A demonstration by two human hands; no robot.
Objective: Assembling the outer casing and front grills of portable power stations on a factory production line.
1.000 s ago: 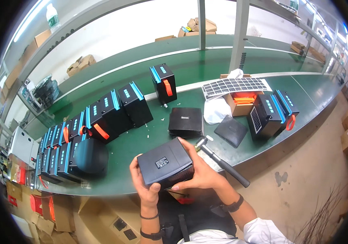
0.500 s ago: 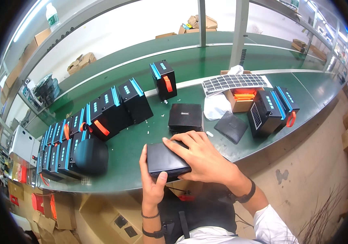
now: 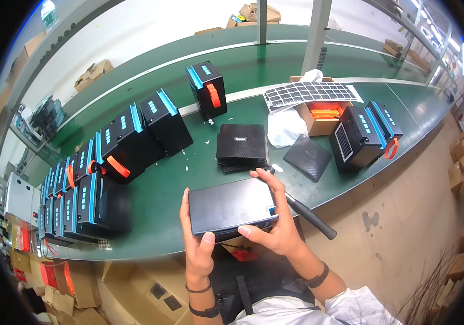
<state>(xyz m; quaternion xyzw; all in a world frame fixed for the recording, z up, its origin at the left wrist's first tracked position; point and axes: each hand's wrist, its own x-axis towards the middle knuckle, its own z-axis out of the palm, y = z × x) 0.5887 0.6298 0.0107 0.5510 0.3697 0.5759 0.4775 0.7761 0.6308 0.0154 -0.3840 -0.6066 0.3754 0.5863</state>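
Note:
Over the near edge of the bench I hold a black box-shaped device (image 3: 229,206), its smooth, shiny face turned up. My left hand (image 3: 196,252) grips its left end, with the thumb along the near edge. At the other end, my right hand (image 3: 283,230) clasps the device with fingers on the far side and thumb in front. A bit of blue shows at that right corner. Just beyond lies a stack of black textured panels (image 3: 240,142). A hammer (image 3: 313,216) with a black grip rests beside my right hand, its head partly hidden.
Rows of black boxes with blue edges and orange straps (image 3: 115,146) fill the bench's left. One similar box (image 3: 208,89) stands farther back. To the right are a loose black panel (image 3: 307,157), a gridded sheet (image 3: 310,95), a carton of orange straps (image 3: 321,127) and two more boxes (image 3: 356,143).
The device's smooth top has turned more toward me. My right hand has moved from lying across the top to gripping the right end. The hammer, hidden before, now shows.

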